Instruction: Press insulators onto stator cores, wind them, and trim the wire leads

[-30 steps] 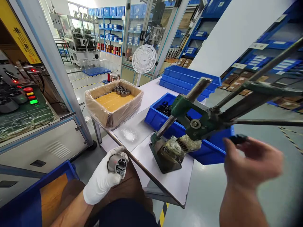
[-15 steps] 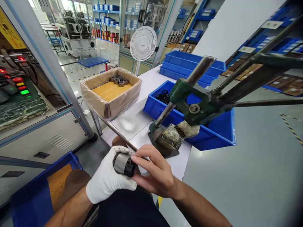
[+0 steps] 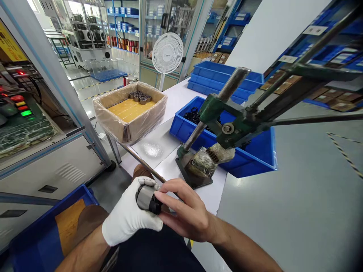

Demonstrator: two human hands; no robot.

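While gloved left hand [image 3: 127, 219] grips metal cylinder [image 3: 146, 198], bare right hand [image 3: 184, 215] pinches its black end.

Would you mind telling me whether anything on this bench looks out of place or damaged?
One thing stands out: the base of the green lever press is bundled in crumpled plastic wrap, which looks makeshift. Otherwise the cardboard box and blue bin sit squarely, and both hands hold the metal cylinder steadily.

Green lever press [image 3: 227, 128] on white table [image 3: 210, 194]; blue bin [image 3: 255, 158] behind; fan [image 3: 167, 53] beyond.
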